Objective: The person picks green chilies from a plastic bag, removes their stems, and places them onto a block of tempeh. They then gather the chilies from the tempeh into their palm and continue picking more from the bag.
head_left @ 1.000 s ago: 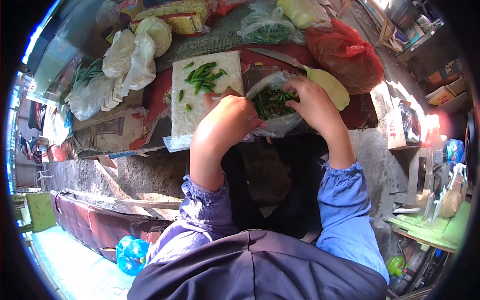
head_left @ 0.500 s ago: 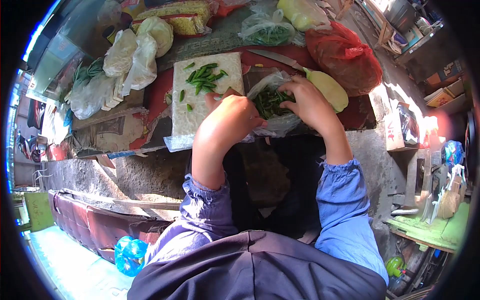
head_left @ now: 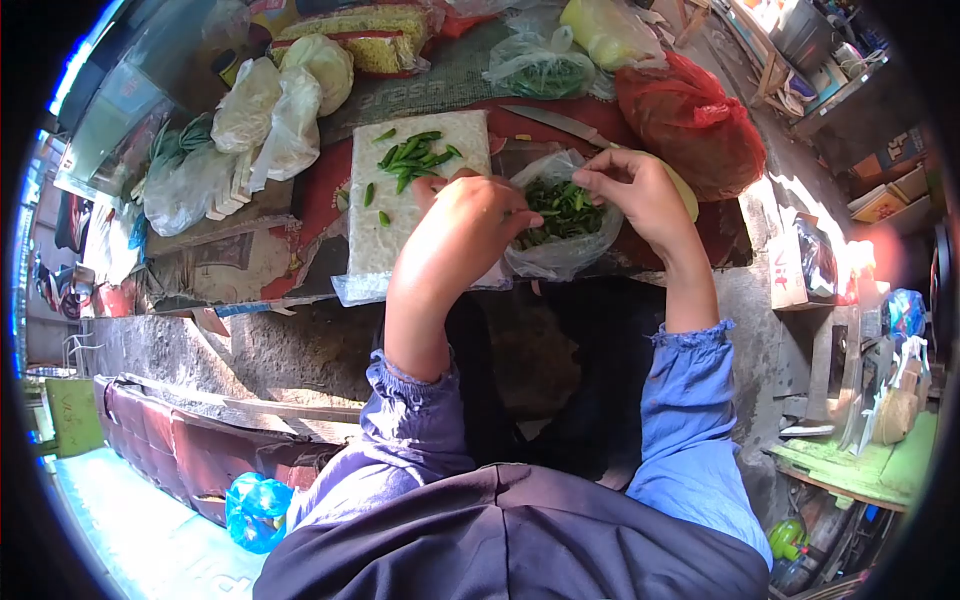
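Small green chilies [head_left: 410,158] lie in a loose pile on a pale, plastic-wrapped slab [head_left: 375,240]. Beside it, an open clear plastic bag [head_left: 565,262] holds many more green pieces. My left hand [head_left: 462,225] is closed over the gap between slab and bag, thumb pointing at the bag; what its fingers hold, if anything, is hidden. Above the bag's right side, my right hand [head_left: 640,195] pinches what looks like a green chili between thumb and forefinger. A knife [head_left: 555,122] rests behind the bag, its handle towards my right hand.
A pale green vegetable [head_left: 684,195] sits partly behind my right hand, near a red plastic bag [head_left: 700,125]. Bagged pale vegetables [head_left: 290,120] stand at the left. At the back are packs of yellow noodles [head_left: 365,45] and a knotted bag of greens [head_left: 545,72].
My right hand has lifted out of the bag and shifted right, its fingertips drawn together. More of the bag's green contents shows. My left hand stays nearly in place.
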`<state>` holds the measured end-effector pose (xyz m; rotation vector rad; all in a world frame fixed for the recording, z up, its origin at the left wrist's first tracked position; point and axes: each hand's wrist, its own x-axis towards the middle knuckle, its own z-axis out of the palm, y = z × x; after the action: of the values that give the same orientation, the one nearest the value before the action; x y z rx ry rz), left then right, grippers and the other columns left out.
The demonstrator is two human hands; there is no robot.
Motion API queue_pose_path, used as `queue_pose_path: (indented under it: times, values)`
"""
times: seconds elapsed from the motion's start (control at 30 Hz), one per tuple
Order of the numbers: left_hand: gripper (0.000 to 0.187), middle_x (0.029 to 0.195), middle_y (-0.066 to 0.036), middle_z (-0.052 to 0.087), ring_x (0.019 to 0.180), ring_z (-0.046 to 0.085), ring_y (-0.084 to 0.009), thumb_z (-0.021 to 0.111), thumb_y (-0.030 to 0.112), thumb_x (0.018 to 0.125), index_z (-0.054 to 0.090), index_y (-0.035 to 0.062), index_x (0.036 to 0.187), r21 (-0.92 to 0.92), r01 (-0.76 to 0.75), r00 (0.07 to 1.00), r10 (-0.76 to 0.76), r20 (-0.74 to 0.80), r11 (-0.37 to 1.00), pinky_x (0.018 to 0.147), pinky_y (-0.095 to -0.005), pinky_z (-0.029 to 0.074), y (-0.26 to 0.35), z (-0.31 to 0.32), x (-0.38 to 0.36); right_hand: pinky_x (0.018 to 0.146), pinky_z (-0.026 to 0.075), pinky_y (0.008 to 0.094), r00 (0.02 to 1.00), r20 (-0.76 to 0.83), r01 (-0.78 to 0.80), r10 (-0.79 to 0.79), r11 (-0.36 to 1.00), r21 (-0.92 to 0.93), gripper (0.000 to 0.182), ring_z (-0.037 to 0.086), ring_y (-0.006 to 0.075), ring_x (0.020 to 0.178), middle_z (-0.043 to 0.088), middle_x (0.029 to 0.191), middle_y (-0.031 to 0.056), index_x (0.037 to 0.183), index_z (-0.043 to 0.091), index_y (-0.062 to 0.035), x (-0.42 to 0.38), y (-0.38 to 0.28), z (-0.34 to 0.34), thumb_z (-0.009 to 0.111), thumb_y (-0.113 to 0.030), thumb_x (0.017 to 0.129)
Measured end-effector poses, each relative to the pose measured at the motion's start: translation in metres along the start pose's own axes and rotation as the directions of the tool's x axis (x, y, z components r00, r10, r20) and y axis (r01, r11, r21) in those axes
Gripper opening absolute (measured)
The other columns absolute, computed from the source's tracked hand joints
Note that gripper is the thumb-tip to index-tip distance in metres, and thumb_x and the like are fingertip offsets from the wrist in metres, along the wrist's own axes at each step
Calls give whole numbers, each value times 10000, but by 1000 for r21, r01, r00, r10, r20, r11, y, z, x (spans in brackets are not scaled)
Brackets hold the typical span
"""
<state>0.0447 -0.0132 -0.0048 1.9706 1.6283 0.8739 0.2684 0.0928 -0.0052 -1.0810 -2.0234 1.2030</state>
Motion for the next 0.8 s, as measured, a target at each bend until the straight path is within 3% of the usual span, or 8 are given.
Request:
queue_pose_path:
  times: [0.03,0.1,0.13,0.2,0.3,0.53,0.6,0.8]
  values:
    - [270,972,-132,759,946,699,-351,787,301,876,780,46,966,1,0,1000,0,-2,1000,908,-458,464,0,1,1,738,519,289,996,47,-77,69,977,199,239,648,109,769,714,832,38,947,728,8,0,-1,-1,789,-222,923]
    - [272,976,-138,761,924,706,-332,792,247,880,767,26,1037,152,-141,946,179,-270,978,863,-405,507,6,3,3,738,513,270,994,82,-90,71,962,257,221,638,93,773,707,844,21,947,730,-3,0,-4,-3,776,-219,940]
    - [272,976,-138,761,924,706,-332,792,247,880,767,26,1037,152,-142,946,179,-270,978,863,-405,507,10,2,6,739,508,250,991,116,-105,72,944,314,205,628,76,777,700,855,4,946,732,-14,-1,-5,-4,763,-216,957]
    - [294,961,-147,763,887,716,-275,788,215,888,755,16,1102,-164,-106,965,61,-256,981,802,-356,532,16,2,12,743,508,251,991,114,-98,64,942,322,194,627,77,781,699,857,5,947,732,-16,-1,-7,-3,761,-208,958]
    - [281,947,-142,766,836,705,-199,778,196,902,755,18,1118,-347,-52,988,-3,-156,936,792,-337,533,16,11,18,747,509,252,992,118,-80,42,939,334,180,626,79,787,697,866,7,955,731,-20,0,-4,-2,762,-197,956]
    - [272,924,-113,773,815,653,-109,760,178,926,751,-4,1128,-398,16,987,-79,-142,917,777,-298,530,14,21,23,787,543,259,990,139,-59,1,907,416,191,663,92,860,718,971,30,1063,709,0,-2,-4,-3,765,-141,947]
    - [273,921,-94,771,836,639,-83,741,173,948,746,-18,1142,-428,95,975,-171,-143,899,788,-284,530,12,22,24,803,556,262,993,120,-58,8,906,420,202,673,97,883,721,1005,39,1092,704,6,-3,-6,-2,758,-127,950]
    - [264,927,-74,766,870,638,-70,715,171,977,744,-35,1141,-463,85,971,-178,-161,882,819,-270,530,5,22,26,828,577,266,994,101,-91,51,893,441,221,683,104,924,719,1085,54,1144,696,15,-4,-9,-2,737,-101,961]
